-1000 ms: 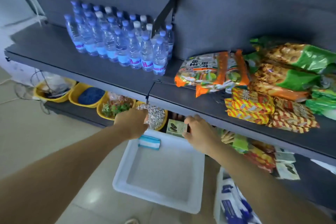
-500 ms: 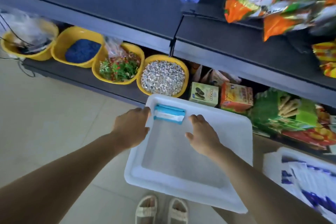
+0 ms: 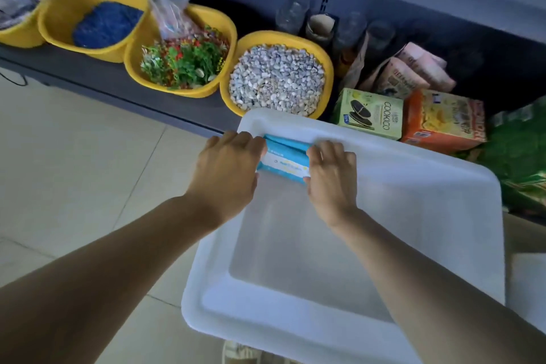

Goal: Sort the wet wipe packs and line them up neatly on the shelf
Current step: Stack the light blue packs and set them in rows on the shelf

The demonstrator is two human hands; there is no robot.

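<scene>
A blue and white wet wipe pack (image 3: 283, 161) lies against the far wall inside a white plastic bin (image 3: 413, 186) on the floor. My left hand (image 3: 227, 168) grips the pack's left end, fingers curled over it. My right hand (image 3: 329, 174) holds the right end, fingers bent over its top. A second blue pack edge seems to show just behind the first; I cannot tell if it is a separate pack. The rest of the bin's inside shows only its white floor.
The dark bottom shelf (image 3: 124, 83) carries yellow bowls: blue grit (image 3: 106, 23), plastic greenery (image 3: 183, 65), white pebbles (image 3: 277, 77). A green cookie box (image 3: 369, 112) and an orange box (image 3: 443, 121) stand right of them. Tiled floor (image 3: 74, 171) lies to the left.
The view has tilted down from the upper shelves to the bin. Both hands have closed in from the bin's rim onto the ends of the wipe pack.
</scene>
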